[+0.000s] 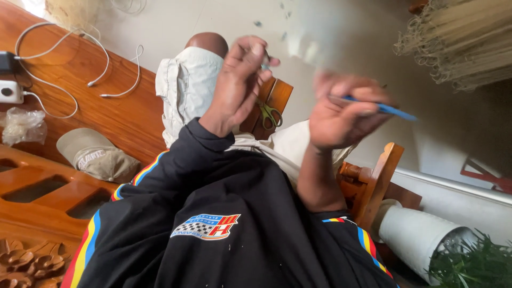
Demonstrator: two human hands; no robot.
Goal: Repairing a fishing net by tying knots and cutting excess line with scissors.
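Fingers of the right hand (341, 114) curled shut around a thin blue tool (384, 109), its tip poking out to the right past the fingers; the hand blurred, so what kind of tool cannot be told. Just left of the blue tool, left hand (240, 80) raised, fingertips pinched together on something small and pale, too blurred to name. Between the two hands and a little lower than the blue tool, green-handled scissors (271, 113) lying on a wooden chair arm (274, 98). Below the blue tool, bare right forearm running down into a black jacket (224, 229) with red, yellow and blue stripes on the sleeves and a patch on the chest. Left of the blue tool and beyond the left hand, a knee in pale shorts (186, 85). Far left of the blue tool, a polished wooden bench (122, 114) carrying a tan cap (96, 154), white cables (80, 64), a white plug (9, 92) and a crumpled clear plastic bag (22, 125). Up and right of the blue tool, a bundle of pale netting (458, 42) hanging by the wall. Down and right of the blue tool, a white pot (416, 234) with a green plant (474, 264), beside a wooden chair frame (373, 181).
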